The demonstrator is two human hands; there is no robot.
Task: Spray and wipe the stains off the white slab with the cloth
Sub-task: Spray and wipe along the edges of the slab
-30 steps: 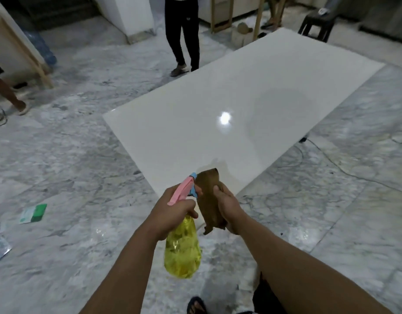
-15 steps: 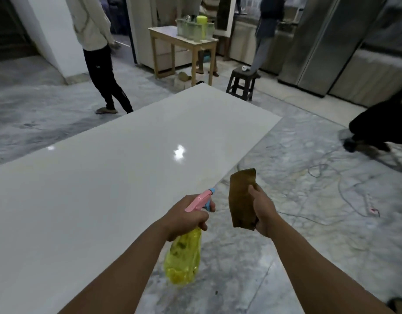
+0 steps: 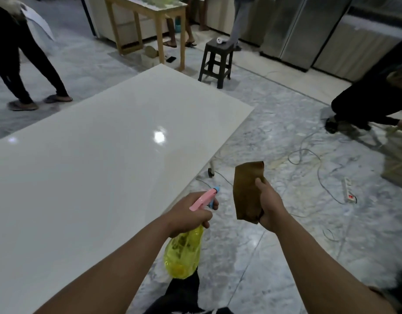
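The white slab (image 3: pixel 86 177) lies glossy and low across the left and middle of the view, with a bright light reflection near its right side. My left hand (image 3: pixel 188 214) grips a yellow spray bottle (image 3: pixel 182 254) by its neck, a finger on the pink trigger, its blue nozzle aimed forward beside the slab's right edge. My right hand (image 3: pixel 269 207) holds a folded brown cloth (image 3: pixel 246 191) upright over the marble floor, to the right of the slab. No stains are plainly visible on the slab.
A dark plastic stool (image 3: pixel 216 62) and a wooden table (image 3: pixel 148 23) stand beyond the slab's far corner. A person (image 3: pixel 21 60) walks at far left; another crouches at right (image 3: pixel 367 105). Cables and a power strip (image 3: pixel 348 191) lie on the floor at right.
The view has tilted down and come closer to the slab's right edge. Both hands keep their grips; the cloth and bottle stay side by side.
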